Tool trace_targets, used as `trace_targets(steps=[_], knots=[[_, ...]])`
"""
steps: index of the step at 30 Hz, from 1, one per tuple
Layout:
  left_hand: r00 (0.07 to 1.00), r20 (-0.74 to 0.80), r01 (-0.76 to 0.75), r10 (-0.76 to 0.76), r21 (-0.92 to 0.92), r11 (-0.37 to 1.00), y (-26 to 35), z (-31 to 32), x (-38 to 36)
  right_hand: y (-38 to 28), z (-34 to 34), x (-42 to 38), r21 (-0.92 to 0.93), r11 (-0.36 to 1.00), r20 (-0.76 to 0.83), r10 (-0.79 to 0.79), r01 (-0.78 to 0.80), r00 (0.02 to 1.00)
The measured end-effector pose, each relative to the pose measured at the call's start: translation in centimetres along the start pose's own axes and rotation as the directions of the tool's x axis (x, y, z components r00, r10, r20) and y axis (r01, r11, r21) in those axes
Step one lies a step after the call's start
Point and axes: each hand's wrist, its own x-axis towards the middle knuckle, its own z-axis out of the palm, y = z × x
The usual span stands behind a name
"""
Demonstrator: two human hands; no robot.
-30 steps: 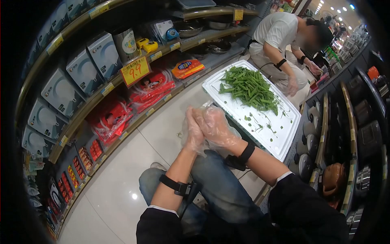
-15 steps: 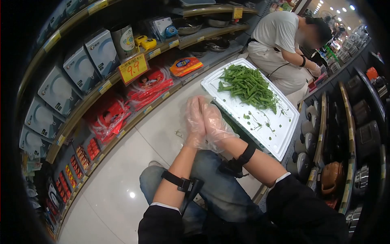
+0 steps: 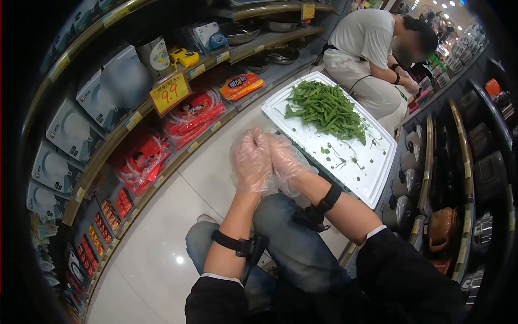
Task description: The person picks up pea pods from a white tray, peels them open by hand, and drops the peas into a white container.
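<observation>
My left hand (image 3: 251,163), in a clear plastic glove, is closed with its fingers curled inward. Pressed close beside it is my right hand (image 3: 287,162), gloved the same way, its fingertips partly hidden behind the left. Whatever the two hands pinch between them is out of sight. Just to their right lies a white foam lid or tray (image 3: 372,186), nearest to my right hand. A heap of green pea pods (image 3: 326,114) covers its far part, and loose stems and small leaf bits (image 3: 345,161) are scattered on the near part.
A person (image 3: 364,56) in a pale shirt crouches beyond the tray, hands low. Left shelves hold boxes (image 3: 73,129), red packages (image 3: 191,116) and a yellow price sign (image 3: 170,93). Pots (image 3: 398,212) line the right shelf. My knees (image 3: 297,237) are below my hands.
My left hand has turned so its back faces up, fingers curled, and moved slightly left. My right hand stays against it. The view has shifted slightly; the crouching person's hands have moved.
</observation>
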Motion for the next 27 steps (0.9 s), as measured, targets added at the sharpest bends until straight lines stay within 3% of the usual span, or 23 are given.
trace_targets(steps=[3,6,8,9,10,11,12,14,15,16,17,19,21,23,27], knots=[[0.999,-0.03,-0.026,0.029,0.108,0.994,-0.3,0.8,0.7,-1.1,0.3,-0.7,0.094,0.994,-0.076,0.061,-0.054,0.995],[0.997,-0.049,-0.049,0.058,0.175,0.983,-0.4,1.6,1.2,-0.2,0.0,0.3,0.212,0.976,-0.171,-0.017,0.053,0.985],[0.998,-0.038,-0.033,0.041,0.196,0.98,-0.2,1.7,1.6,0.4,-0.7,1.4,0.284,0.959,-0.064,0.044,-0.024,0.997],[0.999,0.027,0.039,-0.042,0.101,0.994,-0.1,1.5,2.0,0.0,-0.9,1.1,0.287,0.958,-0.069,0.045,-0.023,0.997],[0.988,0.098,0.119,-0.12,0.011,0.993,-0.1,1.5,2.3,-0.7,-1.4,0.5,0.306,0.943,-0.051,0.15,-0.128,0.987],[0.987,0.102,0.121,-0.122,0.012,0.993,-0.3,1.8,2.4,-1.4,-1.7,-0.1,0.322,0.918,-0.03,0.255,-0.232,0.966],[0.98,0.149,0.127,-0.132,0.041,0.991,-0.4,2.2,2.4,-1.3,-2.2,-0.1,0.327,0.915,-0.033,0.26,-0.235,0.965],[0.97,0.201,0.127,-0.139,0.074,0.989,-1.5,3.1,2.9,-1.1,-3.4,0.3,0.452,0.809,0.099,0.375,-0.377,0.922],[0.938,0.318,0.121,-0.14,0.081,0.989,-2.6,3.6,3.3,-0.6,-4.4,0.5,0.46,0.804,0.096,0.376,-0.376,0.922],[0.892,0.428,0.116,-0.142,0.088,0.989,-3.5,4.1,3.5,0.4,-5.9,0.8,0.495,0.745,0.214,0.393,-0.446,0.894],[0.889,0.434,0.115,-0.145,0.095,0.989,-2.8,3.9,3.4,1.2,-7.3,1.0,0.517,0.682,0.331,0.398,-0.517,0.856],[0.733,0.584,0.292,-0.348,0.192,0.937,-0.8,3.5,3.3,2.2,-9.8,1.1,0.532,0.663,0.356,0.388,-0.526,0.85],[0.712,0.57,0.335,-0.409,0.236,0.912,-2.9,5.5,3.3,2.7,-12.4,0.3,0.551,0.645,0.376,0.375,-0.53,0.847],[0.689,0.556,0.374,-0.465,0.278,0.885,-5.0,7.7,3.0,3.2,-15.3,-1.4,0.639,0.608,0.264,0.401,-0.47,0.877],[0.587,0.633,0.567,-0.505,0.124,0.814,-8.9,13.0,1.9,5.5,-22.5,-8.4,0.813,0.501,0.102,0.377,-0.296,0.92]])
